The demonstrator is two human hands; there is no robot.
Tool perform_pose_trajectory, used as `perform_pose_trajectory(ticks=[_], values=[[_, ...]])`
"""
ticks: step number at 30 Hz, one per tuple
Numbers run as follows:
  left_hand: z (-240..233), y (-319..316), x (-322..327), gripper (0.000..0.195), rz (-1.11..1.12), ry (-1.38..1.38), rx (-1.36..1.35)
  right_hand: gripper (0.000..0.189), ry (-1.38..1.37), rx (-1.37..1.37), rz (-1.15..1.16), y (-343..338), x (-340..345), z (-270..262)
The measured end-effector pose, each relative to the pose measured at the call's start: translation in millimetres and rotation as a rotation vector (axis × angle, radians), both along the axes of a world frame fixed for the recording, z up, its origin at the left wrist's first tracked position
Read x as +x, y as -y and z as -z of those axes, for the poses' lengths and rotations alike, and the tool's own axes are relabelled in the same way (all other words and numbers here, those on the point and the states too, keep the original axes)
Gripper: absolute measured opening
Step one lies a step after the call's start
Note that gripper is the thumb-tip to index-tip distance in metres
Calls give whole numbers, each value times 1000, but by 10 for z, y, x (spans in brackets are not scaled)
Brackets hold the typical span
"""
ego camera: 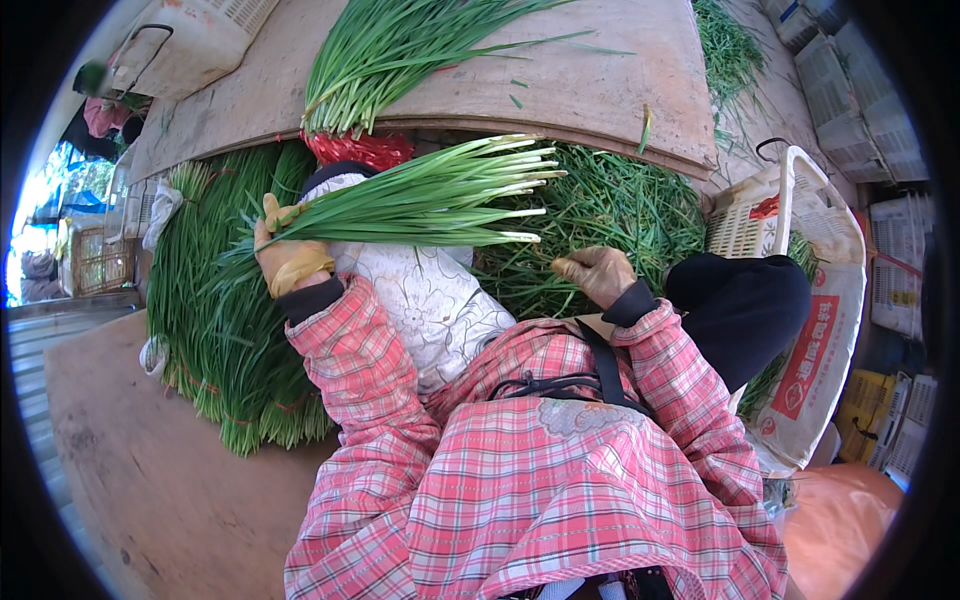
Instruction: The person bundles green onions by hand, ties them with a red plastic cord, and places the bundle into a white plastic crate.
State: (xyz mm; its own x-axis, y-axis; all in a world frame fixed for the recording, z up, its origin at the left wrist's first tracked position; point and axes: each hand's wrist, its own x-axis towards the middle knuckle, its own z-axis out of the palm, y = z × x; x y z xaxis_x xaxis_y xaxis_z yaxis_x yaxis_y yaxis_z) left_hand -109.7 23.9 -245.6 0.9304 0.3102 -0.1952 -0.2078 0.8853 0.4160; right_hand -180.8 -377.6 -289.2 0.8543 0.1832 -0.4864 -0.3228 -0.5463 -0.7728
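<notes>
In a thin yellowish glove, my left hand (289, 251) grips a bunch of garlic chives (420, 199) near the leafy end. The pale cut stems fan out to the right, level above my lap. My right hand (600, 274), gloved too, is held apart from the bunch with its fingertips pinched together. Whether a thin withered blade is between them is too small to tell. Beneath that hand spreads a heap of loose green leaves and trimmings (615, 202).
Ahead, a wooden board (585, 82) bears a larger pile of chives (390, 60), with red plastic ties (360, 148) below its edge. Tied chive bundles (247, 315) lie at left. A white plastic basket (814, 315) stands beside my right knee. Crates (855, 97) line the right side.
</notes>
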Motion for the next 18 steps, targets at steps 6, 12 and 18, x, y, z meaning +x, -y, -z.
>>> perform_pose_trajectory(ticks=[6, 12, 18], values=[[112, 33, 117, 32, -100, -114, 352, 56, 103, 479, 32, -357, 85, 26], [144, -28, 71, 35, -89, -117, 429, 18, 194, 394, 135, -214, 88, 385], [-9, 78, 10, 32, -22, -139, 188, 25, -59, 752, 275, 41, 267, 146]])
